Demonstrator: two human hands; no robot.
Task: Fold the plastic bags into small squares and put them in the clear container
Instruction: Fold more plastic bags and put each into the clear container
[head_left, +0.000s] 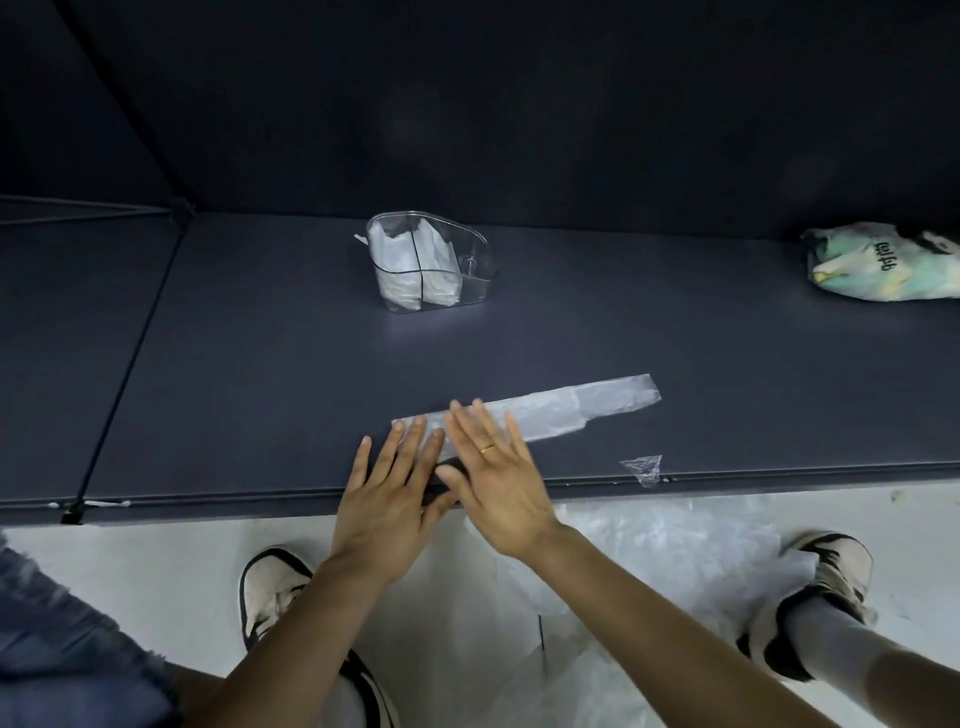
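From the head view, the bag strip (535, 413) lay flat, nearer me than the clear container (431, 265). My left hand (387, 499) and right hand (493, 467) pressed its near end, fingers straight, gripping nothing. I judged the next fold wanted firm smoothing first, edges kept aligned.

Two hands (384, 499) (493, 478), one clear container (431, 267), one folded bag strip (561, 410), two shoes (270, 592) (831, 577)
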